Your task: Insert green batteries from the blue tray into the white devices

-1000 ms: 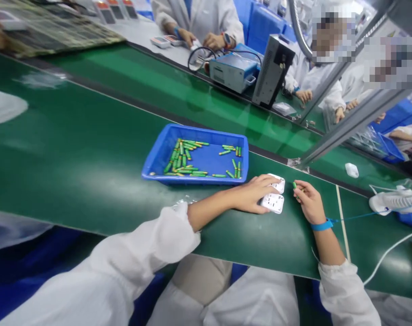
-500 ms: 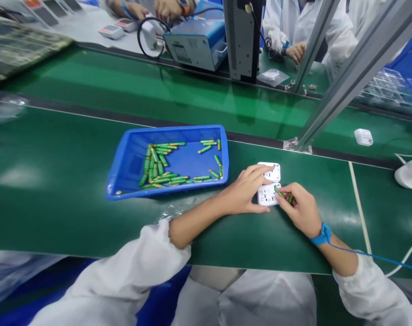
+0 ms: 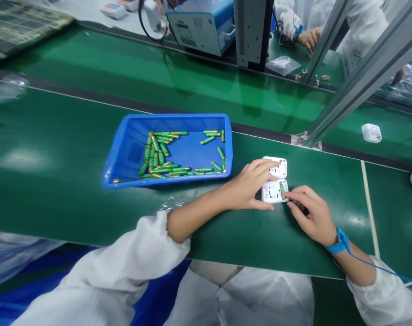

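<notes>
Two small white plastic devices lie one behind the other on the green bench, undersides up. My left hand (image 3: pixel 248 188) steadies them, thumb at the nearer device (image 3: pixel 270 192) and fingers stretched over the farther device (image 3: pixel 280 167). A green battery (image 3: pixel 282 189) is in the slot on the right side of the nearer one. The index fingertip of my right hand (image 3: pixel 310 213) presses on that battery's near end. Another green battery (image 3: pixel 298 204) shows partly between my curled right fingers. To the left, a blue bin (image 3: pixel 116 167) contains several loose green batteries (image 3: pixel 154 156).
A metal post (image 3: pixel 348 86) rises from the strip behind the devices. Beyond it sits another white device (image 3: pixel 371 133) on the far belt. A blue-and-grey machine (image 3: pixel 201 31) and a co-worker's hand (image 3: pixel 309 40) are across the line. A blue wrist-strap cord (image 3: pixel 378 267) trails right.
The battery that my right fingers held at the nearer device now lies in its slot. My right hand has drawn slightly right, its index finger extended. The view has shifted a little.
</notes>
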